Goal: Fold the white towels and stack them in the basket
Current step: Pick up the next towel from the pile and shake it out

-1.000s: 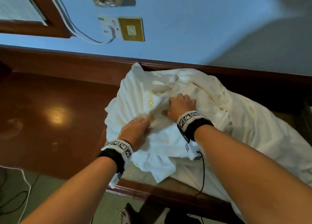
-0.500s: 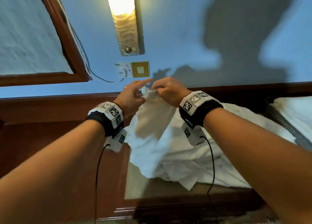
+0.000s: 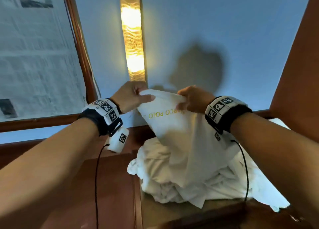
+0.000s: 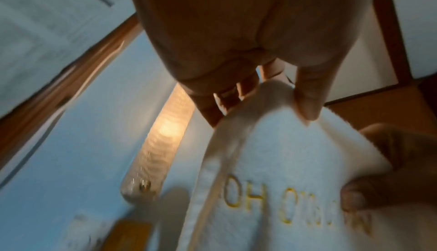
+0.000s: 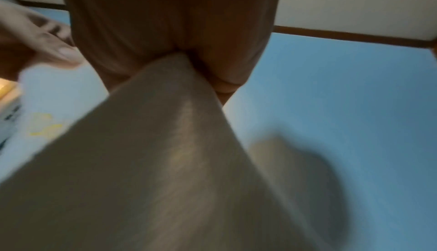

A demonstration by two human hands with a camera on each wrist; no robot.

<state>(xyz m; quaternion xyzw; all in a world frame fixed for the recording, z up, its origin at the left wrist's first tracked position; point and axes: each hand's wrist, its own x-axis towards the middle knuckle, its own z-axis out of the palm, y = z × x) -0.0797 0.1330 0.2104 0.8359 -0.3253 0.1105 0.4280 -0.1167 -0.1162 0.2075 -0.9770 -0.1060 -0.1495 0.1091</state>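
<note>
Over at nine o'clock a wood-framed window [image 3: 34, 56] is papered over with newsprint, its print too blurred to read. At twelve o'clock a tall amber wall lamp [image 3: 133, 38] glows against the blue wall [image 3: 224, 30].

The left hand [image 3: 128, 97] is raised in front of that lamp, its thumb and curled fingers pinching the top hem of a white towel [image 3: 172, 125]. The left wrist view shows the thumb tip pressed onto the cloth at the hem, with the other fingers behind it. Yellow embroidery runs across the towel just below the hem. It appears upside down from here; "POLO" is legible, and the letters before it, roughly "RCO", are partly hidden by the right hand [image 3: 195, 99]. That hand sits at about one o'clock, near the left, fist closed around the same top edge, with cloth bunched inside its grip in the right wrist view.

The towel hangs down from both hands towards six o'clock, where its lower part merges with a rumpled heap of white towels [image 3: 181, 180] lying on a dark wooden table [image 3: 112, 194]. Both wrists wear black bands carrying square black-and-white marker tags, each with a thin black cable trailing down. At three o'clock a brown wooden panel [image 3: 296, 64] rises along the edge of the head view.
</note>
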